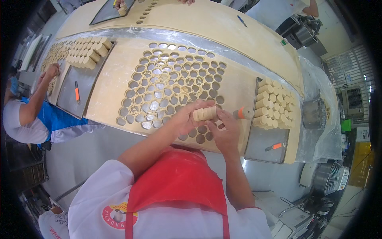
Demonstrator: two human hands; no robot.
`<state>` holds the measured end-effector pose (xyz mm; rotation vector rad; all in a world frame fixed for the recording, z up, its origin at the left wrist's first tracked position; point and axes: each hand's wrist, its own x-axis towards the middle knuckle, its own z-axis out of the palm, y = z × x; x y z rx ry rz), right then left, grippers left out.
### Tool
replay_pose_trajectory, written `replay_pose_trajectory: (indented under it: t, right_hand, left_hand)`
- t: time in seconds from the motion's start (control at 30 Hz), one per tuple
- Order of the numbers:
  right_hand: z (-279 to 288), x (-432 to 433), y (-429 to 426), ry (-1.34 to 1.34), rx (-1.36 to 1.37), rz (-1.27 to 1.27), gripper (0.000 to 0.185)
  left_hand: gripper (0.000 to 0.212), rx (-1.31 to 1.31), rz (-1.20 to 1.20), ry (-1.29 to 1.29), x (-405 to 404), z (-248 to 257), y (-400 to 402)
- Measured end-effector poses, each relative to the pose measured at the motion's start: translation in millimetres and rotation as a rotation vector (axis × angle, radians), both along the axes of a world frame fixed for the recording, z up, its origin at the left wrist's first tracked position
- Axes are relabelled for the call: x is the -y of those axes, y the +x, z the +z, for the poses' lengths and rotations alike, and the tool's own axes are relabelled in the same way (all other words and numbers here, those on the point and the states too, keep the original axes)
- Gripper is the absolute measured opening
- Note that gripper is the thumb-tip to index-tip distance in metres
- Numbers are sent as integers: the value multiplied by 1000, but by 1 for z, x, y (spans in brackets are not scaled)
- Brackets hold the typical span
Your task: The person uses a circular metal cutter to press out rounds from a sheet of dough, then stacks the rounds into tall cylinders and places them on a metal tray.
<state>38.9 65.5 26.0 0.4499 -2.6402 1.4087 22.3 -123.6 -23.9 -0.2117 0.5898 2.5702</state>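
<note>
A short stack of round dough discs (205, 114) lies sideways between my two hands above the dough sheet. My left hand (188, 117) cups its left end, while the fingers of my right hand (226, 129) grip it at the right. Beneath them spreads a flat dough sheet (107, 80) with rows of round holes, the metal table showing through. Just right of my right hand is a cylindrical tool with an orange band (243, 113), probably a round cutter. Beyond it, a metal tray (262, 140) carries stacked dough discs (273, 104) and an orange-handled knife (275, 146).
Another metal tray (68, 89), with stacked discs (89, 49) and an orange knife (77, 92), lies left. A co-worker in a blue apron (56, 116) handles dough pieces there. Across the table are other people's hands (121, 5), a dough sheet (209, 18) and a blue pen-like object (242, 21).
</note>
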Motion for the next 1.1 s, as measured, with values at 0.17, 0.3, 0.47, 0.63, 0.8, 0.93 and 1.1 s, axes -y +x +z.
replay_pose_trajectory:
  t: [0.17, 0.3, 0.47, 0.63, 0.8, 0.93, 1.1]
  right_hand:
    - [-3, 8, 10, 178, -110, -25, 79]
    - [-9, 4, 9, 182, -71, -133, 89]
    - [-7, -24, 11, 237, 134, -270, 83]
    - [-45, -73, 24, 432, 129, -284, 76]
    - [-31, -64, 39, 242, 80, -192, 78]
    - [-22, -59, 41, 275, -47, -41, 76]
    - [10, -74, 48, 274, -80, -170, 83]
  left_hand:
    - [82, 94, 6, 176, -15, 2, 9]
    - [95, 90, -48, 170, -30, 7, 12]
    - [87, -20, -113, -248, -37, -1, 20]
    - [74, -41, -168, -486, -44, -23, 10]
    - [66, 150, -359, -612, -65, -7, 11]
    - [61, 120, -403, -452, -96, -10, 10]
    - [59, 61, -490, -584, -107, 23, 3]
